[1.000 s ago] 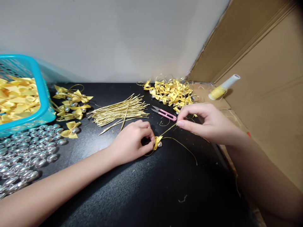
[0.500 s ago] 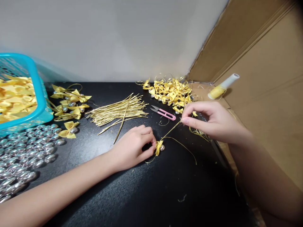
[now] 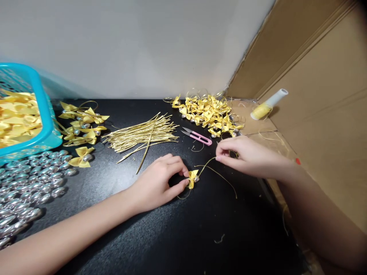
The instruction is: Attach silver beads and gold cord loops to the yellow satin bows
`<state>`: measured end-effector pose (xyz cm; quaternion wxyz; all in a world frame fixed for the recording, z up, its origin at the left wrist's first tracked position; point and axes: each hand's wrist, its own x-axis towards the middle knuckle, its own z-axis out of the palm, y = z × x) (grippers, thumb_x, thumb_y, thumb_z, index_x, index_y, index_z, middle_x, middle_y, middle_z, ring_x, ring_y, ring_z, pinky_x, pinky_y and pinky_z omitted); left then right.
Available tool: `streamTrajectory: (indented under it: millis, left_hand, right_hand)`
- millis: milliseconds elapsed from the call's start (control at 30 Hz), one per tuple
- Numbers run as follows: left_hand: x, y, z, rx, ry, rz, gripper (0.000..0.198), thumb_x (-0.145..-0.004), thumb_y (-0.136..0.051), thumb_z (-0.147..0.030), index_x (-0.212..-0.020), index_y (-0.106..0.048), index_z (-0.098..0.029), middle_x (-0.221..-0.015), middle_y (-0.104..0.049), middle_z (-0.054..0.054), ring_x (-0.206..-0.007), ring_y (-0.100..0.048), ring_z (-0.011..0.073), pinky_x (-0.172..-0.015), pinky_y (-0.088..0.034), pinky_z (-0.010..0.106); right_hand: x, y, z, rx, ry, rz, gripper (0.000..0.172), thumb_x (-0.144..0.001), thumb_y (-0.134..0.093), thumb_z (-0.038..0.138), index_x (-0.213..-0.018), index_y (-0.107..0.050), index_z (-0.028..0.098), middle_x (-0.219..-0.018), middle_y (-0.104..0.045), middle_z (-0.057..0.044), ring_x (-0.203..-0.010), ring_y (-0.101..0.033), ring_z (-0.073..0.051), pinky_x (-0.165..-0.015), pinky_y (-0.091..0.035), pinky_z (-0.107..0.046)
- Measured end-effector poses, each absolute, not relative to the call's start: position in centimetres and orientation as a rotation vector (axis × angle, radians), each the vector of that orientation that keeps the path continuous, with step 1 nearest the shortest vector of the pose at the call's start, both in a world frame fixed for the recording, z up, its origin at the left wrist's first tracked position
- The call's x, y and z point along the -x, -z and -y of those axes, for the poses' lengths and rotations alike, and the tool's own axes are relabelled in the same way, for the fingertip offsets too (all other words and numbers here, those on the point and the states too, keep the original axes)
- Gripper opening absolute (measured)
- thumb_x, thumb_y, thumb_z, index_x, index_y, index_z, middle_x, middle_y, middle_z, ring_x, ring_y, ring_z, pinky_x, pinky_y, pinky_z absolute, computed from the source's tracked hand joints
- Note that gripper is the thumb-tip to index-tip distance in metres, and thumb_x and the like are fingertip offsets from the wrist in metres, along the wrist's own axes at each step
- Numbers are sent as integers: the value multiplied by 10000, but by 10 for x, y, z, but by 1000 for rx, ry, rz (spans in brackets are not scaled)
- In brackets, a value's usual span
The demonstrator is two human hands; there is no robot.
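My left hand (image 3: pixel 160 179) rests on the black table (image 3: pixel 177 233) and pinches a small yellow ribbon bow (image 3: pixel 192 178) with a silver bead between thumb and forefinger. A thin gold cord (image 3: pixel 209 168) runs from the bow up to my right hand (image 3: pixel 246 156), which pinches the cord's end with closed fingers. The cord's other end trails to the right over the table.
Pink thread snips (image 3: pixel 199 136) lie behind the hands beside a bundle of gold cords (image 3: pixel 143 135). A heap of finished bows (image 3: pixel 209 112) sits at the back, more bows (image 3: pixel 83 128) at the left. Silver beads (image 3: pixel 28 187), a teal basket (image 3: pixel 43 114) of ribbons, a yellow bottle (image 3: pixel 266 105) and cardboard (image 3: pixel 323 95) surround them.
My right hand has dropped lower and nearer the table, so the cord now hangs slack and curved. The left hand keeps its pinch on the bow.
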<state>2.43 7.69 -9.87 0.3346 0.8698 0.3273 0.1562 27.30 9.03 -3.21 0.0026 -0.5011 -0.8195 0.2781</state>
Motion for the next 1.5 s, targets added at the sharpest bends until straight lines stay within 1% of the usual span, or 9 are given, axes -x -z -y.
streamTrajectory:
  millis: [133, 300, 433, 767, 900, 1000, 1133, 1300, 1500]
  left_hand:
    - [-20, 97, -71, -2269, -406, -1012, 105, -816, -586, -277, -856, -568, -182, -831, -606, 36, -793, -529, 205, -732, -423, 360]
    - [-20, 96, -63, -2282, -305, -1062, 106, -832, -529, -237, -748, -576, -191, -774, -604, 25, -759, -518, 208, -705, -396, 361]
    - [-24, 96, -61, -2221, -345, -1085, 152, -843, -504, -223, -722, -592, -190, -724, -594, 16, -735, -518, 193, -709, -390, 348]
    - [-20, 91, -57, -2053, -560, -1114, 184, -823, -525, -209, -652, -582, -172, -649, -592, 1, -675, -536, 165, -668, -393, 309]
    - [-16, 94, -59, -1917, -662, -1040, 302, -896, -486, -253, -632, -609, -173, -630, -603, 0, -643, -553, 147, -632, -403, 287]
    - [-11, 99, -61, -1809, -741, -917, 378, -955, -381, -233, -727, -679, -188, -696, -656, 6, -692, -594, 140, -673, -438, 277]
    - [-9, 105, -60, -1839, -782, -886, 231, -907, -498, -183, -816, -710, -197, -782, -694, 9, -750, -625, 136, -697, -467, 254]
    - [-12, 109, -55, -1923, -857, -1039, 66, -819, -631, -157, -777, -681, -166, -684, -666, -9, -610, -591, 102, -596, -455, 212]
    - [-12, 110, -53, -1984, -879, -1064, 37, -795, -668, -162, -829, -679, -170, -607, -654, -41, -523, -569, 77, -535, -439, 179]
  right_hand:
    - [-275, 40, -89, 1690, -657, 2607, 170, -868, -508, 217, -721, -589, 189, -731, -645, -26, -693, -567, -172, -661, -387, -305]
    - [-256, 48, -72, 1560, -276, 2545, 125, -875, -547, 223, -933, -644, 172, -1012, -654, -90, -985, -552, -254, -862, -368, -403]
    - [-232, 63, -52, 1236, -328, 2619, 116, -880, -569, 237, -851, -664, 175, -915, -662, -43, -891, -556, -201, -854, -351, -379]
    - [-213, 91, -44, 1266, -424, 2447, 166, -894, -532, 192, -782, -649, 158, -813, -656, -25, -797, -531, -170, -785, -327, -347]
    - [-211, 97, -47, 1236, -545, 2389, 82, -843, -566, 161, -782, -621, 163, -832, -659, -19, -804, -535, -166, -776, -331, -332]
    - [-210, 102, -48, 1222, -634, 2343, 41, -818, -585, 154, -784, -602, 170, -844, -664, -11, -816, -543, -165, -789, -333, -329]
    - [-207, 108, -48, 1201, -689, 2285, 37, -804, -589, 150, -778, -590, 176, -838, -667, -9, -816, -547, -165, -789, -338, -327]
    - [-205, 110, -48, 1178, -704, 2231, 69, -822, -567, 157, -761, -588, 182, -806, -675, -5, -803, -554, -165, -781, -340, -329]
    - [-206, 108, -50, 1167, -733, 2250, 74, -838, -559, 152, -772, -581, 178, -793, -673, -8, -803, -555, -168, -791, -341, -332]
